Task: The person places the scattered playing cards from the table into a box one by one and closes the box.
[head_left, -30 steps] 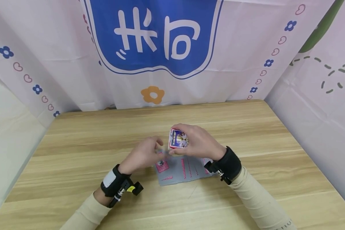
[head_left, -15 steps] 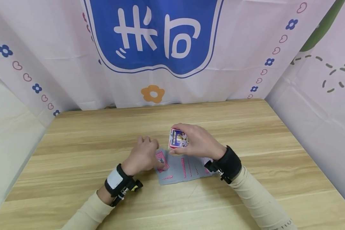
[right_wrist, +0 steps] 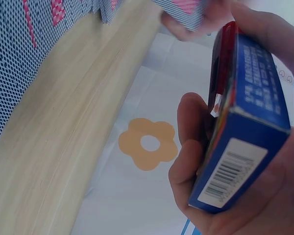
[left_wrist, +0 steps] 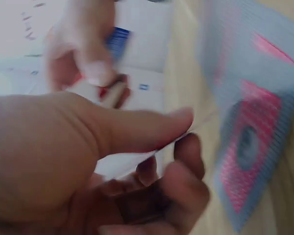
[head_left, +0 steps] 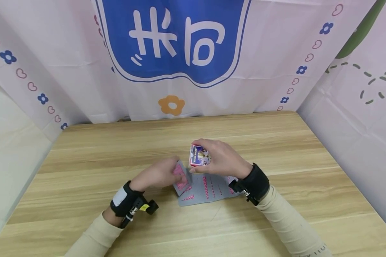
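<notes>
My left hand (head_left: 157, 174) pinches a playing card (head_left: 182, 186) between thumb and fingers, tilted up at the left end of a row of spread cards (head_left: 196, 197). Edge-on, that card shows as a thin line in the left wrist view. The spread cards lie overlapped, backs up, grey with pink checked patterns. Just behind the row, my right hand (head_left: 226, 159) grips a small card box (head_left: 198, 156) above the table. The box is blue with a barcode label (right_wrist: 232, 173) on its end, and something red shows along one side. My right wrist hides part of the row.
A wood-grain table (head_left: 99, 150) extends around both hands. At its back edge hangs a white cloth (head_left: 270, 53) with a blue emblem and an orange flower. More pale cloth borders the left and right sides.
My left hand moved down to the row's left end, took hold of a card and tilted it up. The right hand and the card box have stayed almost in place.
</notes>
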Tool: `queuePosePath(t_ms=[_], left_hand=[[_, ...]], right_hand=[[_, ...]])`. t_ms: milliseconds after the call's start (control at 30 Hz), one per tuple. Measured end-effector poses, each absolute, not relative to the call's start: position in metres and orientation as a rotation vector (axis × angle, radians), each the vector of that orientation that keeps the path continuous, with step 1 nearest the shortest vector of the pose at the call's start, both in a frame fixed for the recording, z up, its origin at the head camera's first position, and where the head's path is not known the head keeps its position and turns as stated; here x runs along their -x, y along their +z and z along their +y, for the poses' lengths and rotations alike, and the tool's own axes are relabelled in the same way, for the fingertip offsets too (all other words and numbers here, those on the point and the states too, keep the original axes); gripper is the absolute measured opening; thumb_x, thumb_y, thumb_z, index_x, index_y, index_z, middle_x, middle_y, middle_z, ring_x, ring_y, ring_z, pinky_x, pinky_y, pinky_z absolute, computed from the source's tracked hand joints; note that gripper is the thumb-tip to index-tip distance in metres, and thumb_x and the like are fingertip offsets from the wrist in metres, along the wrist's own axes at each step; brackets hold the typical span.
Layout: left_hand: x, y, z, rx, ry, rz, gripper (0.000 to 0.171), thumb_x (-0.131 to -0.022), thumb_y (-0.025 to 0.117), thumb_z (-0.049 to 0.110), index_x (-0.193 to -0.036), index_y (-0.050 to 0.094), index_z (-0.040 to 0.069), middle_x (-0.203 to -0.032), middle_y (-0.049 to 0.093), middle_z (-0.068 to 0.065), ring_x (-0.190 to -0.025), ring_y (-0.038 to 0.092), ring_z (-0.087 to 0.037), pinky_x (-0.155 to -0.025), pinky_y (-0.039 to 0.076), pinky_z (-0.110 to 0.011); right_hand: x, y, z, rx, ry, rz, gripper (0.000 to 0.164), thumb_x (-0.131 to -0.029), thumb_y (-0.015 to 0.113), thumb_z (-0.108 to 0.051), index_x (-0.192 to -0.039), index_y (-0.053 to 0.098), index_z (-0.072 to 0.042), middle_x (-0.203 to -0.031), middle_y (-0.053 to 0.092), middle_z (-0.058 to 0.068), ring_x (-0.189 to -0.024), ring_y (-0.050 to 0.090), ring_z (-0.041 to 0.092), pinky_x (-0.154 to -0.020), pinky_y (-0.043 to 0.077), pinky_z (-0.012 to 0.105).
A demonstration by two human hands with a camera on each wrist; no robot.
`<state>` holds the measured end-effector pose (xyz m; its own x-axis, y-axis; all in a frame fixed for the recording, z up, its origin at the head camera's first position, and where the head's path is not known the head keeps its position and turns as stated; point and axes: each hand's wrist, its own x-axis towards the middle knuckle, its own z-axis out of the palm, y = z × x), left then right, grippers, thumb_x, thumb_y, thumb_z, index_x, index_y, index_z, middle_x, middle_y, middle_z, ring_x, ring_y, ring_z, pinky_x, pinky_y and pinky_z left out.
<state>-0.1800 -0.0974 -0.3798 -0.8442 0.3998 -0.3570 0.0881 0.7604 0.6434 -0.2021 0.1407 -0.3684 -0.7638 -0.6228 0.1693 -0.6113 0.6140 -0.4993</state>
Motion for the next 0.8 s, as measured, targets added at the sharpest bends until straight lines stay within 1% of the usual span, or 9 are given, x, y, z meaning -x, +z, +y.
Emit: queuePosePath(t_ms=[133, 200, 300, 467, 667, 800], left_hand=[[0.182, -0.369, -0.107, -0.374, 1.099, 2.440, 0.022, -0.104, 0.062, 0.013, -0.120, 0.050, 0.004, -0.095, 0.058, -0.008, -0.085, 0.056, -0.020, -0.071, 0.047, -0.031], [0.184, -0.366, -0.110, -0.326, 1.238, 2.464, 0.023, -0.106, 0.059, 0.015, -0.123, 0.048, 0.004, -0.100, 0.057, -0.008, -0.091, 0.054, -0.021, -0.077, 0.047, -0.032], [0.186, -0.363, -0.112, -0.240, 1.411, 2.495, 0.026, -0.108, 0.058, 0.020, -0.125, 0.048, 0.004, -0.106, 0.058, -0.010, -0.096, 0.054, -0.022, -0.081, 0.048, -0.033], [0.188, -0.358, -0.110, -0.095, 1.550, 2.460, 0.035, -0.107, 0.060, 0.026, -0.133, 0.049, 0.005, -0.108, 0.060, -0.009, -0.092, 0.053, -0.022, -0.078, 0.047, -0.031], [0.187, -0.359, -0.107, -0.067, 1.568, 2.421, 0.035, -0.106, 0.062, 0.026, -0.132, 0.052, 0.005, -0.102, 0.061, -0.006, -0.086, 0.053, -0.021, -0.072, 0.046, -0.029], [0.186, -0.364, -0.102, -0.077, 1.568, 2.425, 0.035, -0.106, 0.061, 0.028, -0.130, 0.050, 0.005, -0.099, 0.058, -0.005, -0.085, 0.052, -0.020, -0.073, 0.045, -0.030]], right_hand=[[0.202, -0.368, 0.141, 1.077, -0.850, 2.806, 0.081, -0.080, 0.091, -0.047, -0.144, 0.058, -0.010, -0.112, 0.072, 0.002, -0.086, 0.063, 0.011, -0.074, 0.054, 0.025], [0.203, -0.368, 0.141, 1.082, -0.849, 2.806, 0.081, -0.080, 0.091, -0.047, -0.144, 0.058, -0.010, -0.112, 0.072, 0.002, -0.085, 0.062, 0.011, -0.074, 0.054, 0.024], [0.203, -0.369, 0.141, 1.083, -0.848, 2.805, 0.080, -0.080, 0.090, -0.047, -0.143, 0.058, -0.010, -0.111, 0.071, 0.001, -0.084, 0.062, 0.010, -0.073, 0.054, 0.024], [0.203, -0.371, 0.142, 1.077, -0.843, 2.806, 0.079, -0.081, 0.090, -0.048, -0.143, 0.058, -0.011, -0.110, 0.071, 0.001, -0.085, 0.062, 0.010, -0.072, 0.053, 0.023], [0.203, -0.370, 0.141, 1.078, -0.844, 2.813, 0.079, -0.080, 0.090, -0.049, -0.143, 0.059, -0.012, -0.108, 0.070, -0.001, -0.083, 0.061, 0.009, -0.070, 0.052, 0.023], [0.202, -0.368, 0.140, 1.097, -0.845, 2.809, 0.080, -0.080, 0.090, -0.050, -0.142, 0.059, -0.011, -0.108, 0.071, 0.000, -0.083, 0.061, 0.009, -0.069, 0.052, 0.022]])
